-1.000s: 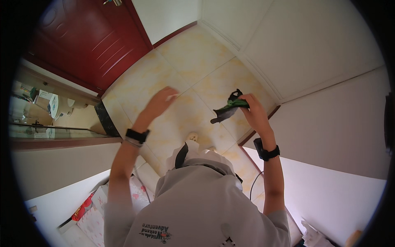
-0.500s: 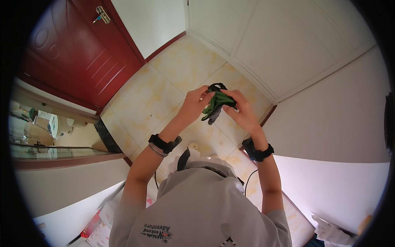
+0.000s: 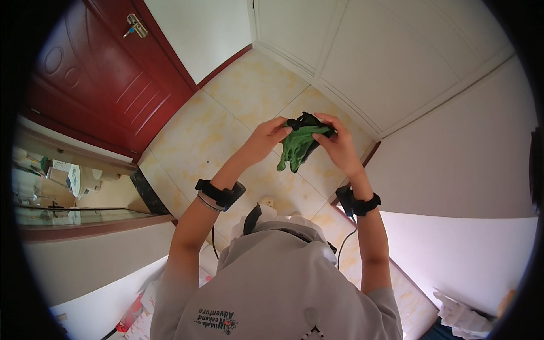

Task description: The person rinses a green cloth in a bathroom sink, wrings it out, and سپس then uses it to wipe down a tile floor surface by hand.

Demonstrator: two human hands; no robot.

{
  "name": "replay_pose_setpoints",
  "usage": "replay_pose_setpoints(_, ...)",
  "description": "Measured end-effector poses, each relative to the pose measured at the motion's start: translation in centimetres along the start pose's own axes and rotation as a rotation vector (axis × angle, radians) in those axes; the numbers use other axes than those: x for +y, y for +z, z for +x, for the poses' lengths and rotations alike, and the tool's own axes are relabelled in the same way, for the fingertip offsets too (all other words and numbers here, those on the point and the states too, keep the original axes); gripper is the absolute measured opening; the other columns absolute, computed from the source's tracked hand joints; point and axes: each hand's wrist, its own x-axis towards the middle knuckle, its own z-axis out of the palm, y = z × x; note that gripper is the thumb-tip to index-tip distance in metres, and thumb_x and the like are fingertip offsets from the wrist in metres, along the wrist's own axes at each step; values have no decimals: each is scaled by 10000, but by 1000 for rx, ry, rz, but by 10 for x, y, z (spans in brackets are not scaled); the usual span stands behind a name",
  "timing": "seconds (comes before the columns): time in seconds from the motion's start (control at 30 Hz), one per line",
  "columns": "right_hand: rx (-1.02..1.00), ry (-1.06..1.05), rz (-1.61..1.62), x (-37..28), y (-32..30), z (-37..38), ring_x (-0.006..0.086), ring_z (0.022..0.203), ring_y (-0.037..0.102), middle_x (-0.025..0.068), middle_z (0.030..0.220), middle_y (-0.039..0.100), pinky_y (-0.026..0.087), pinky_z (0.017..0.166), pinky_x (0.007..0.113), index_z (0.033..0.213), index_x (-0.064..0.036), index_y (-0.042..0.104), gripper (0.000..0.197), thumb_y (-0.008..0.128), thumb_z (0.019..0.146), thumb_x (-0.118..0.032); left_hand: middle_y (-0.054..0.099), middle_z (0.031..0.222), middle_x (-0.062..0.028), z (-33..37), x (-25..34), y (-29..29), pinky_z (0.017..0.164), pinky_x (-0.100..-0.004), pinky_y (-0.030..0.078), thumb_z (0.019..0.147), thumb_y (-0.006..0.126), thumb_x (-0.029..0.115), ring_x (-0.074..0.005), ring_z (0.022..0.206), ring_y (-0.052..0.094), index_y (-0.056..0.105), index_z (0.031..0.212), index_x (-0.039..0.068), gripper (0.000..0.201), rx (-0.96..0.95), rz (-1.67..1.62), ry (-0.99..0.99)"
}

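Note:
A limp green and black glove [image 3: 299, 141] is stretched between my hands at about mid-picture, its black cuff edge upward and finger-like green ends hanging down. My left hand [image 3: 268, 137] pinches the cuff's left side between thumb and fingers. On the other side, my right hand [image 3: 339, 144] grips the black edge, thumb in front and fingers behind. Part of the glove's back is hidden by its folds. Each wrist wears a black strap with a small device, the left strap [image 3: 221, 194] and the right strap [image 3: 358, 201].
Below lies a tiled floor [image 3: 221, 124]. A red door [image 3: 107, 79] with a key in its handle stands at far left, white panelled doors [image 3: 391, 62] at far right. A doorway at left opens on a room with a toilet [image 3: 85, 180]. Dark cables hang beside my body.
My hands have drawn slightly apart and the glove is spread wider. More of its green face shows, with the finger-like ends hanging down.

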Motion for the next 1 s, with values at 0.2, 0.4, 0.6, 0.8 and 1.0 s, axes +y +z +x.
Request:
replay_pose_setpoints(0.2,-13,147,161,-18,-1,2,97,810,566,71,980,588,489,656,226,1164,-22,520,354,604,824,28,562,970,-48,4,-9,1,772,-285,458,947,437,67,-114,850,529,432,962,35,35,103,-165,38)
replay_pose_setpoints(0.4,41,179,182,-22,5,1,99,785,579,66,963,591,507,642,231,1145,-17,531,345,630,815,3,489,930,-65,-5,9,23,736,-259,453,878,541,28,-145,820,529,432,925,43,120,567,794,523)
replay_pose_setpoints(0.6,85,61,-58,-18,17,-4,148,786,612,94,967,603,521,668,258,1144,-14,536,394,652,769,26,462,937,-62,-5,16,54,785,-286,504,831,626,67,-156,879,526,498,978,11,203,332,225,318)
replay_pose_setpoints(0.8,53,-260,-303,-17,23,-6,223,806,634,144,1002,605,528,691,291,1216,-43,496,528,644,728,90,469,946,-49,-2,9,62,771,-284,504,836,621,75,-143,905,531,494,965,12,191,443,256,222)
replay_pose_setpoints(1.0,27,84,-97,-1,13,-8,162,777,600,119,971,600,503,650,258,1212,-29,497,492,629,752,85,485,838,-52,2,4,37,672,-275,475,860,569,78,-123,810,547,479,898,25,111,460,162,195)
